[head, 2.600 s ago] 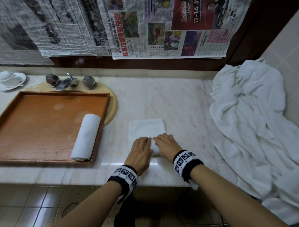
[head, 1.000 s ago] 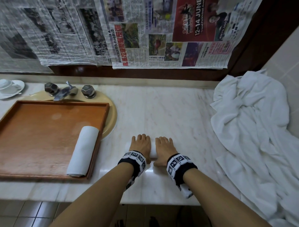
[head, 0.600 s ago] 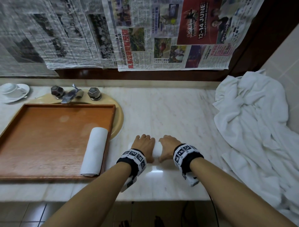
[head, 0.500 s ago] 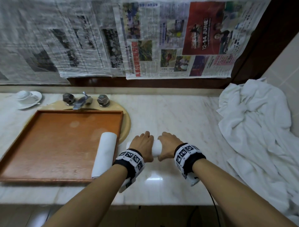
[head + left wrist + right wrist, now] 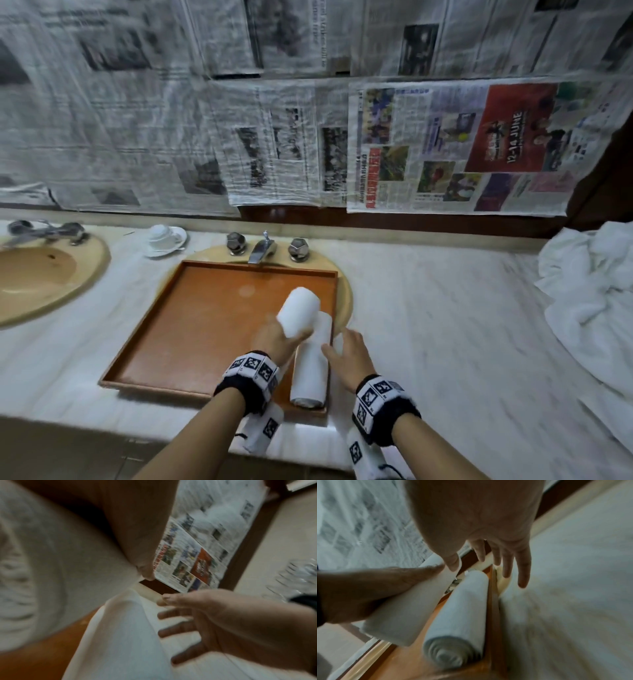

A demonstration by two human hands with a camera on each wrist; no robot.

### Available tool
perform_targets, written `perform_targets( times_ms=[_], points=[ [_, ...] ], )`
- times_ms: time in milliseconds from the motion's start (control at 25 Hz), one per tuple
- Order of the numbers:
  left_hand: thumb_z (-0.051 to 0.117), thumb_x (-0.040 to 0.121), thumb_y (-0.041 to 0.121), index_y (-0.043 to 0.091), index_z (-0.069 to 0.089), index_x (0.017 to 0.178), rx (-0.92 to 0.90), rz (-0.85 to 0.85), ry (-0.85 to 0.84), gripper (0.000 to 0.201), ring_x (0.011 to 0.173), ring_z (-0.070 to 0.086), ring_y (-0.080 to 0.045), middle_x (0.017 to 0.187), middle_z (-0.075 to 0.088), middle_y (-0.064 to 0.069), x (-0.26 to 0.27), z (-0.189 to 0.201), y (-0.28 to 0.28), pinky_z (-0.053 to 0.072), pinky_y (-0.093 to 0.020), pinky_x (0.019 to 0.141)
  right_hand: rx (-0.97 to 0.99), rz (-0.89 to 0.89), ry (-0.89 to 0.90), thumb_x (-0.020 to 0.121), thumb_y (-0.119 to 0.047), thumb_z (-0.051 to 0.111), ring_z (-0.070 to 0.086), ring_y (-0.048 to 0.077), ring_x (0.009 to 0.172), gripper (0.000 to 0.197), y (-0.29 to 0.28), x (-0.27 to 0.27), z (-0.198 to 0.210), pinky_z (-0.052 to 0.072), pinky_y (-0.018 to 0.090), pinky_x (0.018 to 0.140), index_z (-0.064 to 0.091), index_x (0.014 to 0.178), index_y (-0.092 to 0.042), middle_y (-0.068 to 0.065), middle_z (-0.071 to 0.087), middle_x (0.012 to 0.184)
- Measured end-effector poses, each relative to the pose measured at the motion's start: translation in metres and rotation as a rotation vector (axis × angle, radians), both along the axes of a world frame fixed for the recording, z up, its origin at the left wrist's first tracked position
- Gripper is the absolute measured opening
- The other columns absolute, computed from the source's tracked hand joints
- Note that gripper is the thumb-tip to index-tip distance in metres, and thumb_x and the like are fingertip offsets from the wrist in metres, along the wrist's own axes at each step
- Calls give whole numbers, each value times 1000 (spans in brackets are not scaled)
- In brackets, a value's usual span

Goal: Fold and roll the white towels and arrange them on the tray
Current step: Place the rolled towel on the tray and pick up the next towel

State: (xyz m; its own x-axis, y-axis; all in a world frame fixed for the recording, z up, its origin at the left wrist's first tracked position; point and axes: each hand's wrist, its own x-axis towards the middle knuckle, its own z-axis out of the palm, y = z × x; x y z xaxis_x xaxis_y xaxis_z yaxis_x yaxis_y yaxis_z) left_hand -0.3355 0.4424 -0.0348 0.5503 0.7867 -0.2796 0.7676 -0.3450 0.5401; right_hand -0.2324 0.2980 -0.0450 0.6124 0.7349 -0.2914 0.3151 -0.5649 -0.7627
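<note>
My left hand point(image 5: 279, 337) grips a freshly rolled white towel point(image 5: 297, 311) and holds it in the air over the right part of the wooden tray point(image 5: 191, 325). The roll fills the left wrist view point(image 5: 51, 563) and appears in the right wrist view point(image 5: 406, 608). Another rolled towel point(image 5: 313, 363) point(image 5: 460, 615) lies along the tray's right wall. My right hand point(image 5: 346, 353) hovers just right of that towel with its fingers point(image 5: 522, 563) spread and empty, above the tray edge and the counter.
A heap of loose white towels point(image 5: 589, 294) lies at the right end of the marble counter point(image 5: 445, 325). The tray covers a beige sink with a tap point(image 5: 262, 248). A second sink point(image 5: 37, 274) and a cup on a saucer point(image 5: 164, 236) are on the left. Newspaper covers the wall.
Both hands rolled the towel up on the counter. Now the left hand alone has lifted the roll left over the tray, and the right hand has let go and opened.
</note>
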Motion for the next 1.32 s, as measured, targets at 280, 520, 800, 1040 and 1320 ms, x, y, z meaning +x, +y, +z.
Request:
perform_targets(
  times_ms=[280, 520, 800, 1040, 1320],
  points=[
    [50, 90, 63, 3, 54, 98, -346, 118, 73, 60, 82, 56, -27, 88, 60, -10, -7, -33, 15, 41, -29, 66, -86, -102, 316, 97, -50, 40, 46, 29, 130, 67, 11, -31, -26, 37, 38, 107, 15, 153, -24, 6, 40, 150],
    [48, 90, 63, 1, 55, 104, -376, 130, 78, 64, 75, 55, -25, 83, 58, -8, -4, -46, 14, 42, -32, 69, -48, -103, 318, 98, -48, 41, 49, 30, 127, 63, 9, -32, -24, 38, 36, 105, 13, 152, -34, 4, 44, 147],
    [38, 83, 78, 3, 65, 103, -223, 54, 189, 83, 94, 62, -31, 111, 65, -16, -6, -51, 23, 53, -41, 84, -80, -90, 310, 99, -49, 37, 43, 29, 133, 66, 10, -33, -22, 35, 34, 109, 5, 154, -32, 6, 37, 152],
    [37, 82, 80, 5, 66, 104, -203, 37, 184, 83, 93, 63, -31, 106, 66, -15, -7, -52, 22, 54, -42, 84, -85, -97, 307, 99, -49, 38, 44, 30, 132, 66, 11, -32, -23, 35, 35, 109, 7, 154, -30, 7, 39, 151],
    [38, 92, 67, -4, 63, 103, -131, 185, 181, 76, 101, 57, -31, 104, 65, -15, -8, -35, 14, 47, -40, 89, -143, -33, 208, 100, -44, 36, 47, 31, 127, 53, 10, -17, 3, 38, 34, 102, 37, 145, -17, 11, 48, 143]
  ],
)
